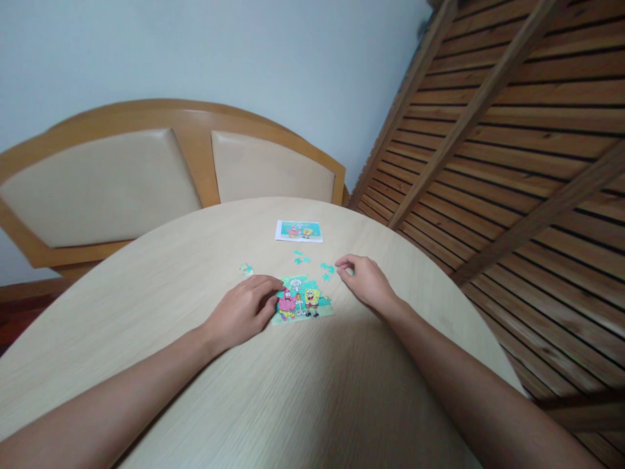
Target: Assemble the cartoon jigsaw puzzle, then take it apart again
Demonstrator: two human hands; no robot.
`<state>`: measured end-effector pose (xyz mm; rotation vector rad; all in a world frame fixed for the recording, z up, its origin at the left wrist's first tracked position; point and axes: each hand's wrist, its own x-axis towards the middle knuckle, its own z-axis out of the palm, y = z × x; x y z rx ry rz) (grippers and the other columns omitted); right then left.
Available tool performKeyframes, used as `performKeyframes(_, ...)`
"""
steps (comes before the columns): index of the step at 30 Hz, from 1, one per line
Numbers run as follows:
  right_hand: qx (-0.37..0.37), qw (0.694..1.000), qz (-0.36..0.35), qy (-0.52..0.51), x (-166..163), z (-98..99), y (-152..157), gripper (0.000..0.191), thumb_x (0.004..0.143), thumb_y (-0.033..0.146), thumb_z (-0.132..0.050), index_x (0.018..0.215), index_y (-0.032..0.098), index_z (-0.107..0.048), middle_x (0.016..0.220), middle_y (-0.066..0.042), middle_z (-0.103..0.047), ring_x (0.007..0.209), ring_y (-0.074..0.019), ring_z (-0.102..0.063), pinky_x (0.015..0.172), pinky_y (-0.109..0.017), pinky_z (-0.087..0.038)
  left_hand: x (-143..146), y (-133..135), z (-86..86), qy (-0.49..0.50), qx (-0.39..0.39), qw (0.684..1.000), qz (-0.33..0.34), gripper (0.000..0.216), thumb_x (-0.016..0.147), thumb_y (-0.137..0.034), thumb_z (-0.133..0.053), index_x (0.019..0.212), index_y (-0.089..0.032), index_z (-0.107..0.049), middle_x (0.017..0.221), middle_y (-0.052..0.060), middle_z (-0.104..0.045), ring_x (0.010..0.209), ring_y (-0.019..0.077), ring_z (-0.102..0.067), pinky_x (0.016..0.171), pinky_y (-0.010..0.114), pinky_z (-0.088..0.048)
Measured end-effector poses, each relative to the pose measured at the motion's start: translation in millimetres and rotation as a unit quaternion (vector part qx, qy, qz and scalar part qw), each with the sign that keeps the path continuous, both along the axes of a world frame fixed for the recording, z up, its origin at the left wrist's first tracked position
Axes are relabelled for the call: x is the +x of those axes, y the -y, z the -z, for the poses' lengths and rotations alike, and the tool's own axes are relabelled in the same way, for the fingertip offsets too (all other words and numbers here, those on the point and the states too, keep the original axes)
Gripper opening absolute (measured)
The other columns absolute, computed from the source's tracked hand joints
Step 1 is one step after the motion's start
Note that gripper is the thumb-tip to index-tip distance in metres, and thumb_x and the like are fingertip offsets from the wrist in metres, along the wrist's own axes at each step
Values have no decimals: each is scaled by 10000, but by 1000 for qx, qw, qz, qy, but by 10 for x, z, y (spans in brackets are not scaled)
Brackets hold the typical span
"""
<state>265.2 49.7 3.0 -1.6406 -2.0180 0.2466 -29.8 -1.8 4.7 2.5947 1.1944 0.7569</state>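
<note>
Puzzle (pixel 299 305), left grip (pixel 247 305) half-open over its edge, right grip (pixel 364 280), hold unclear, near pieces (pixel 327 267), card (pixel 300 232) beyond

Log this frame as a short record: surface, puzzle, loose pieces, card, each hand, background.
Surface: pale wooden table
Puzzle: partly assembled puzzle, cartoon figures
Loose pieces: small green-blue pieces beyond the puzzle
Card: picture card, farther back, similar cartoon
Left hand: left hand at the puzzle's left edge
Right hand: right hand beside some pieces; grip unclear
Background: padded backrest, slatted wood
</note>
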Motion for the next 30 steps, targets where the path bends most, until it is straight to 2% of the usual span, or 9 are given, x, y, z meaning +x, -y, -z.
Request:
performKeyframes(4, -9, 1000, 2, -20, 37, 47, -31, 213, 852, 203, -624, 1035, 187, -732, 995, -73, -758, 937, -224, -684, 882, -355, -506, -7, -2, 16, 5, -18, 1000, -11, 279, 975, -240, -424, 1154, -187, -631, 1163, 83, -705, 1084, 235, -656, 978, 435, -538)
performKeyframes(8, 5, 1000, 21, 8, 63, 78, -47, 158, 837, 272, -646, 927, 210, -760, 1049, -93, -736, 1013, -257, -654, 940, -408, -480, -8, 4, 14, 12, -16, 1000, -10, 268, 970, -237, -441, 1153, -197, -632, 1159, 79, -706, 1067, 233, -660, 961, 433, -546)
performKeyframes(12, 4, 999, 31, 17, 53, 87, -44, 133, 827, 273, -647, 880, 218, -756, 1035, -82, -732, 1003, -261, -642, 919, -419, -475, -3, 4, 6, 16, -9, 1000, -6, 259, 968, -235, -445, 1142, -199, -633, 1148, 81, -708, 1061, 231, -661, 957, 428, -548)
performKeyframes(18, 0, 1000, 23, 0, 14, 22, -3, 134, 836, 247, -653, 927, 237, -750, 943, -49, -760, 984, -262, -662, 928, -448, -452, -1, 0, 16, 17, -12, 1000, -4, 252, 968, -234, -446, 1133, -197, -633, 1153, 80, -705, 1070, 237, -657, 968, 442, -543)
performKeyframes(22, -38, 988, -34, -145, -59, -39, 21, 190, 844, 239, -632, 987, 191, -748, 885, -61, -762, 849, -212, -689, 854, -386, -509, 0, 2, 16, 20, -8, 1000, 4, 243, 981, -233, -448, 1142, -200, -627, 1159, 80, -698, 1083, 231, -648, 980, 438, -531)
performKeyframes(26, -110, 936, -112, -317, -259, -93, 123, 257, 826, 362, -664, 972, 165, -744, 949, -85, -766, 860, -204, -698, 806, -354, -548, 7, 14, -14, 32, -17, 999, -4, 237, 996, -260, -452, 1138, -205, -634, 1106, 76, -709, 1046, 229, -656, 945, 432, -538)
performKeyframes(30, -168, 895, -144, -387, -504, -131, 298, 316, 773, 439, -726, 942, 172, -745, 952, -78, -765, 860, -199, -705, 822, -352, -560, 45, 53, -42, 78, -30, 996, -24, 229, 992, -314, -487, 1109, -208, -653, 1057, 71, -724, 985, 230, -674, 898, 422, -544)
